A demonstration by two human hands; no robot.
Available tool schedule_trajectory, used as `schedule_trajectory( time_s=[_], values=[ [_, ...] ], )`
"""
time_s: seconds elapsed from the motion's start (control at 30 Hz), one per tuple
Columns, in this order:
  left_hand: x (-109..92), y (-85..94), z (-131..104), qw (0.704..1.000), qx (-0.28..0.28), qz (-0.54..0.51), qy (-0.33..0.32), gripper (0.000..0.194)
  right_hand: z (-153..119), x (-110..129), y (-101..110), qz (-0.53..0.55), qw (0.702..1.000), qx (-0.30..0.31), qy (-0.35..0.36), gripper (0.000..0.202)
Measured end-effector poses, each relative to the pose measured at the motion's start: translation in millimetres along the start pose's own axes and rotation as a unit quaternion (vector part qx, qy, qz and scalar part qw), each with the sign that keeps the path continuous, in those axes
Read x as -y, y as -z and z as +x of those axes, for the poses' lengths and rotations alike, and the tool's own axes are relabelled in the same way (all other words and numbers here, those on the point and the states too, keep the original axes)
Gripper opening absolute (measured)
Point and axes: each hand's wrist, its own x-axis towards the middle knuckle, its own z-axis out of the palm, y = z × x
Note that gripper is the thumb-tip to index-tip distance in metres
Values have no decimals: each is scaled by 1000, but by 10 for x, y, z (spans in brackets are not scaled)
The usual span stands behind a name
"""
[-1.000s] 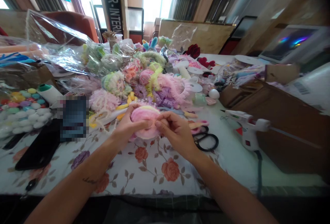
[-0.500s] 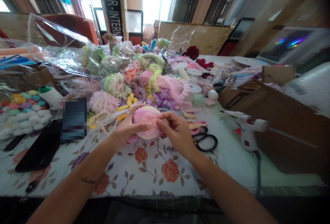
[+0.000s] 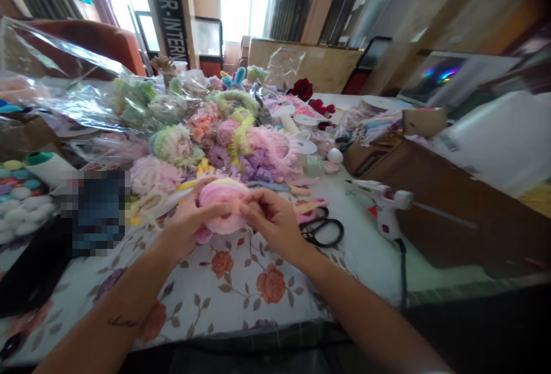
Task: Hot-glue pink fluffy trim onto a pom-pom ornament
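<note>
A round, fluffy pink ball [image 3: 221, 195] with a pale yellow edge is held above the flowered tablecloth. My left hand [image 3: 189, 219] wraps round its left side, the thumb lying across its front. On the right side of the ball, my right hand [image 3: 271, 216] has thumb and forefinger pinched together at the surface; anything tiny between those fingertips cannot be made out. Black-handled scissors [image 3: 329, 232] lie just right of my right hand. Behind the ball are yellow pieces [image 3: 204, 167] and a heap of pastel fluffy items [image 3: 262, 144].
A white glue gun [image 3: 387, 207] stands at the right, beside a brown cardboard box [image 3: 447, 207]. At the left are pompoms [image 3: 21, 207], a thread cone [image 3: 51, 170] and a dark phone [image 3: 38, 265]. Clear plastic wrapping [image 3: 77, 98] lies at the back left.
The whole view has shifted, so the table things appear further left. Both hands keep their hold on the pink ball, which looks slightly turned.
</note>
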Motion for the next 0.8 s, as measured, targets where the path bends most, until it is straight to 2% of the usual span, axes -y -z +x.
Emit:
schedule_trajectory(
  time_s=[0.07,0.17,0.23,0.37,0.57,0.67,0.73,0.8],
  values=[
    [-22,48,23,1000,3,-13,16,47,15,14,19,0,1000,-1,-6,25],
    [-65,138,64,998,-41,-44,-3,37,76,51,93,-8,1000,-10,-21,32],
    [-96,179,74,997,-48,-48,20,34,135,73,174,-14,1000,-19,-20,32],
    [-158,195,49,996,-16,-43,73,36,260,79,378,-9,999,-44,-1,30],
    [-218,235,75,992,-59,-68,92,44,376,67,833,-83,995,-20,-45,34],
    [-197,269,100,992,-70,-56,92,44,398,22,1167,-213,972,-66,-76,34],
    [-172,277,106,993,-54,-36,95,42,396,-30,1389,-309,939,-118,-92,27],
    [-154,279,107,995,-40,-18,90,42,381,-90,1563,-358,915,-153,-105,15]
  ],
)
